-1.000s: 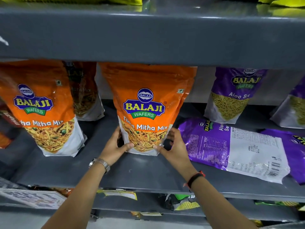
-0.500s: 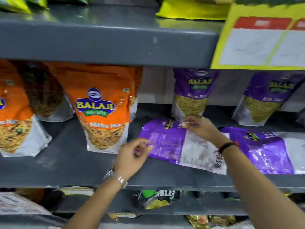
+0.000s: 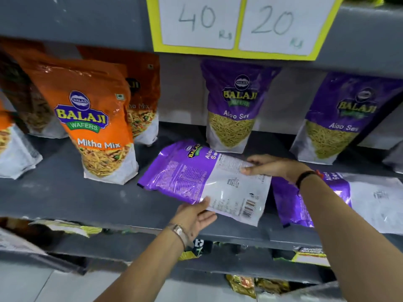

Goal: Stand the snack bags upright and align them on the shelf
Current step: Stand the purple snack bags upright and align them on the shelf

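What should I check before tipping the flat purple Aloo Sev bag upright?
1. Left hand under the bag's near edge: ok.
2. Right hand on the far edge of the flat Aloo Sev bag: ok.
3. Firm grasp with both hands: cannot tell.
4. Bare shelf space between the orange Mitha Mix bag and the second flat purple bag: ok.
5. Bag upright: not ok, lying back side up.
6. Standing Aloo Sev bag behind to align with: ok.

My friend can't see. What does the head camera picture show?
Two hands, left hand and right hand, grip a purple Aloo Sev bag lying flat on a grey shelf. Orange Mitha Mix bags and more purple bags stand upright nearby.
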The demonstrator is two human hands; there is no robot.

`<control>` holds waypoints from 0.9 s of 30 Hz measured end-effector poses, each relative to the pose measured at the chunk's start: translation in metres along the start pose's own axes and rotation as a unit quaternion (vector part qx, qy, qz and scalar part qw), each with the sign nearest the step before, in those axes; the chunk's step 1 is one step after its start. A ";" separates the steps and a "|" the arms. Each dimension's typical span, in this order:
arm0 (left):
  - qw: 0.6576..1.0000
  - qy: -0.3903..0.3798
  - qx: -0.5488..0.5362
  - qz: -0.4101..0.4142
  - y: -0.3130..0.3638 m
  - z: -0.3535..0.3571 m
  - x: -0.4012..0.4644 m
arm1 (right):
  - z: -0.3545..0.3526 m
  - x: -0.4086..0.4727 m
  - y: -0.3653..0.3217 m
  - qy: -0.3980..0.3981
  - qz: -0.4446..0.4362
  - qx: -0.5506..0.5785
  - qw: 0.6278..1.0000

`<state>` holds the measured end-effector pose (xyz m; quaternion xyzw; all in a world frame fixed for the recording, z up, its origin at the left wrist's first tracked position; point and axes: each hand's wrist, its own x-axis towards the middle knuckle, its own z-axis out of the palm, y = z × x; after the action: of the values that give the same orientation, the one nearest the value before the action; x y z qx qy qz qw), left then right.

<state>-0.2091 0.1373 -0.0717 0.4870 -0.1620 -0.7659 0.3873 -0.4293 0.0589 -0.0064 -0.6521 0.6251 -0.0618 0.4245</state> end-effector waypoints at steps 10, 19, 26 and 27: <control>0.935 -0.047 0.160 0.312 0.051 0.004 -0.007 | 0.031 -0.031 0.019 0.083 -0.173 0.272 0.943; 0.896 -0.128 0.271 0.328 0.061 -0.008 0.034 | 0.075 0.006 0.030 0.233 -0.124 0.287 0.921; 0.846 -0.030 0.395 0.357 0.065 -0.004 0.061 | 0.122 -0.038 0.014 0.319 -0.177 0.311 0.878; 0.847 0.009 0.379 0.374 0.065 -0.005 0.061 | 0.128 -0.045 0.013 0.351 -0.178 0.313 0.864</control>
<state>-0.1901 0.0500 -0.0708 0.5054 -0.6060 -0.4379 0.4308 -0.3705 0.1611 -0.0751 -0.5205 0.5540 -0.5533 0.3405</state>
